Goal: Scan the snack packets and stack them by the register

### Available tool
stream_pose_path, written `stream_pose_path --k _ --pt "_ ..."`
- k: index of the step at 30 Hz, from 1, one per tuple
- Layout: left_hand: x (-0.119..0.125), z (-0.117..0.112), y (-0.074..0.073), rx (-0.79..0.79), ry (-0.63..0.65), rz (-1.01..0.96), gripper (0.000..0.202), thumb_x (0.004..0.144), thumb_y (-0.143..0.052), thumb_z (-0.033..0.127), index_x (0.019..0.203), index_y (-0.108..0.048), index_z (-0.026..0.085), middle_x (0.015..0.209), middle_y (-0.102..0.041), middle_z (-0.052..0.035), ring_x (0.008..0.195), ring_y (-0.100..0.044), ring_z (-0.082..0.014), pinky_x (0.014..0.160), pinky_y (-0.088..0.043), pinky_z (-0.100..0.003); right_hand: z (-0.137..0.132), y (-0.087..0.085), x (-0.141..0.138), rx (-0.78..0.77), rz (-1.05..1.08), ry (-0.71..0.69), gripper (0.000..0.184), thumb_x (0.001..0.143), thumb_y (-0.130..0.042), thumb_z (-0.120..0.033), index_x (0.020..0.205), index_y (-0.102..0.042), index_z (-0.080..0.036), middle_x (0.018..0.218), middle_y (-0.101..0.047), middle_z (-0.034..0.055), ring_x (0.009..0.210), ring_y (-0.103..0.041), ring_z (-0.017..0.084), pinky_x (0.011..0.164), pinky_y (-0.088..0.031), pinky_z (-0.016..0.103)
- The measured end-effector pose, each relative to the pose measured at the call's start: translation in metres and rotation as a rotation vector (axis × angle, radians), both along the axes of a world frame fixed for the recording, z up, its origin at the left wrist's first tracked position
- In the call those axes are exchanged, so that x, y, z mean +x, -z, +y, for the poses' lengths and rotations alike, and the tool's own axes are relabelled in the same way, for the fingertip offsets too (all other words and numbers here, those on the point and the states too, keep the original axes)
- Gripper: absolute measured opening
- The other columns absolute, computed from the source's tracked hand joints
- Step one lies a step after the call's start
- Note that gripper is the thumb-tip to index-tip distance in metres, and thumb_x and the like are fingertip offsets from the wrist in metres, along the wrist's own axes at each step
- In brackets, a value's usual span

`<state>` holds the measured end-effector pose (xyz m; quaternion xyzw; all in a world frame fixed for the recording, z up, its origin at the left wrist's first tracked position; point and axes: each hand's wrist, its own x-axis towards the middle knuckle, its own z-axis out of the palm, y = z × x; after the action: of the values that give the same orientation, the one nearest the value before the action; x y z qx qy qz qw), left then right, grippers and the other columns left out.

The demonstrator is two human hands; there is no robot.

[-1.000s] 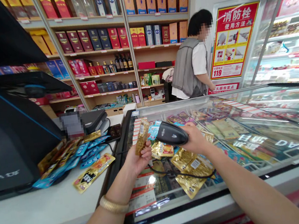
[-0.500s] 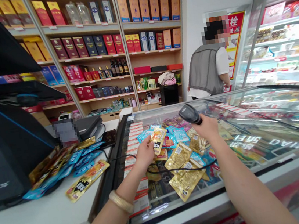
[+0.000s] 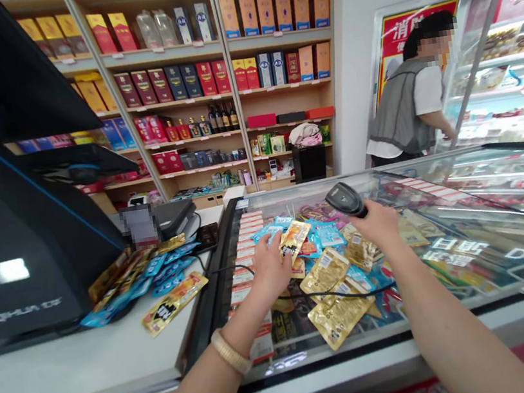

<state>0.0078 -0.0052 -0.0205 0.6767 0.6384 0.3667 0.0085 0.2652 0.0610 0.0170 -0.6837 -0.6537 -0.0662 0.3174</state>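
My left hand (image 3: 270,267) pinches a gold snack packet (image 3: 294,239) and holds it up over the glass lid of the chest freezer (image 3: 475,257). In my right hand (image 3: 379,224) is a black barcode scanner (image 3: 345,199), gripped by its handle, head pointing left toward the packet. The scanner's black cable (image 3: 334,293) trails back across the glass. Under and between both hands lies a loose heap of gold and blue snack packets (image 3: 332,274). A gold bracelet (image 3: 230,352) sits on my left wrist.
A second pile of packets (image 3: 142,283) lies on the white counter (image 3: 71,366) beside the black till screen (image 3: 17,257). Shelves of boxed bottles (image 3: 207,80) fill the back wall. A person in a grey vest (image 3: 406,111) stands at the open cooler (image 3: 506,58), far right.
The scanner has swung up and away to the right, no longer pointing at the packet. My left hand carried the gold packet forward over the heap. The person behind walked right toward the cooler.
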Motion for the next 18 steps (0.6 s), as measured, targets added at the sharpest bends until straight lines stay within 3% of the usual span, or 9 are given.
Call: stream_pose_path --k 3,5,11,14,18 --pt "-0.036 -0.023 -0.003 0.092 0.001 0.088 0.051 0.082 -0.054 0.03 0.133 -0.053 0.022 0.133 -0.049 -0.0143 0.125 -0.047 -0.03 0.104 -0.039 -0.049 0.002 0.002 0.001 0.005 -0.001 0.009 0.037 0.079 -0.056 -0.047 0.101 -0.071 -0.021 0.092 -0.074 0.012 0.092 -0.069 0.033 0.074 -0.045 0.035" --pt "-0.068 -0.04 -0.007 0.115 -0.066 0.139 0.05 0.082 -0.053 0.03 0.131 -0.054 0.022 0.133 -0.05 -0.0145 0.124 -0.047 -0.0308 0.104 -0.039 -0.05 0.002 0.003 0.001 0.009 0.001 0.0 0.036 0.078 -0.057 -0.046 0.1 -0.071 -0.021 0.091 -0.074 0.0118 0.092 -0.069 0.032 0.074 -0.044 0.035" --pt "-0.161 -0.091 -0.014 -0.087 -0.451 0.321 0.053 0.081 -0.047 0.043 0.126 -0.059 0.016 0.131 -0.054 -0.0218 0.12 -0.052 -0.0393 0.1 -0.04 -0.053 0.002 0.003 -0.004 0.03 -0.038 -0.025 0.035 0.076 -0.06 -0.048 0.096 -0.072 -0.021 0.083 -0.073 0.0118 0.086 -0.069 0.031 0.072 -0.044 0.035" --pt "-0.183 -0.112 -0.009 -0.193 -0.445 0.322 0.056 0.08 -0.043 0.048 0.121 -0.062 0.014 0.127 -0.06 -0.0229 0.117 -0.056 -0.04 0.098 -0.043 -0.053 0.001 0.003 -0.008 0.033 -0.049 -0.052 0.034 0.075 -0.061 -0.047 0.095 -0.072 -0.021 0.079 -0.073 0.0096 0.083 -0.069 0.03 0.073 -0.044 0.035" --pt "-0.188 -0.134 -0.002 -0.251 -0.373 0.29 0.06 0.08 -0.039 0.053 0.117 -0.064 0.012 0.127 -0.062 -0.0224 0.121 -0.056 -0.0368 0.103 -0.041 -0.047 -0.001 0.005 -0.012 0.058 -0.056 -0.087 0.036 0.075 -0.062 -0.046 0.099 -0.071 -0.022 0.082 -0.074 0.0086 0.083 -0.069 0.029 0.074 -0.044 0.034"
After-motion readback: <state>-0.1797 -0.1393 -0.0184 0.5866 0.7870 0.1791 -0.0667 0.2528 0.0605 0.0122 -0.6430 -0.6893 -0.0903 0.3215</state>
